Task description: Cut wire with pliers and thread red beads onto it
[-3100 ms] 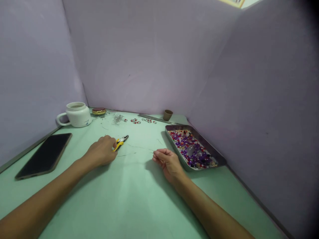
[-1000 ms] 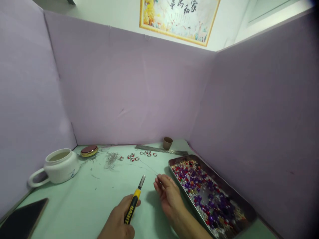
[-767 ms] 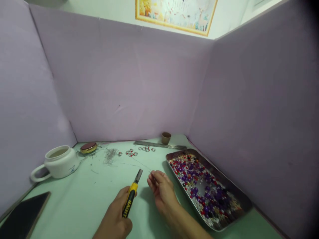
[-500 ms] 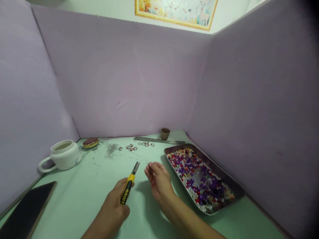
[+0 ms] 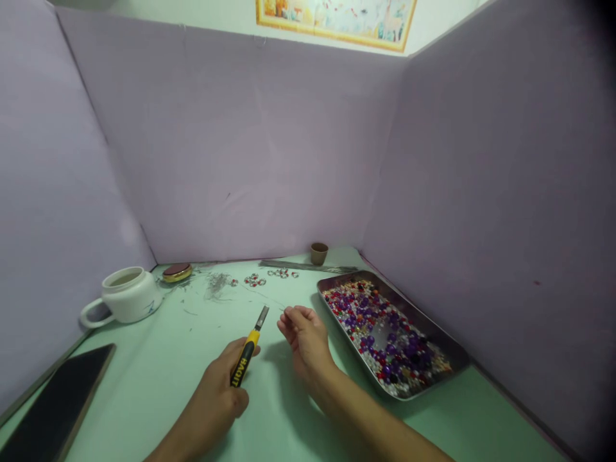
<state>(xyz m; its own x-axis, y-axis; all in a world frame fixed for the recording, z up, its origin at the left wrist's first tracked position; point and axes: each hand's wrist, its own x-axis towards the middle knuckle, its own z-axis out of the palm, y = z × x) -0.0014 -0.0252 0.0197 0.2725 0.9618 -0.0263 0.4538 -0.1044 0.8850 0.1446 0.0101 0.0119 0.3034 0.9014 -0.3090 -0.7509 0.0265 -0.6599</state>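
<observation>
My left hand (image 5: 219, 385) is closed around a yellow and black utility knife (image 5: 252, 338), its metal tip pointing up and away from me. To the right of that tip, my right hand (image 5: 308, 340) pinches the end of a thin wire (image 5: 269, 299) between thumb and fingertips. The wire runs off to the upper left above the table, and its far end is hard to make out. Beyond the hands lie small rings with red beads (image 5: 255, 280) beside a tangle of fine wire bits (image 5: 218, 284).
A metal tray (image 5: 353, 346) of mixed beads stands right of my right hand. A white mug (image 5: 129, 301), a dark flat tablet-like slab (image 5: 58, 404) and a gold-rimmed round case (image 5: 177, 273) are at left. Straight wires (image 5: 308, 265) and a brown cup (image 5: 318, 254) sit at the back.
The camera view has shifted slightly. Both hands keep nearly the same pose, with the knife and the wire still held.
</observation>
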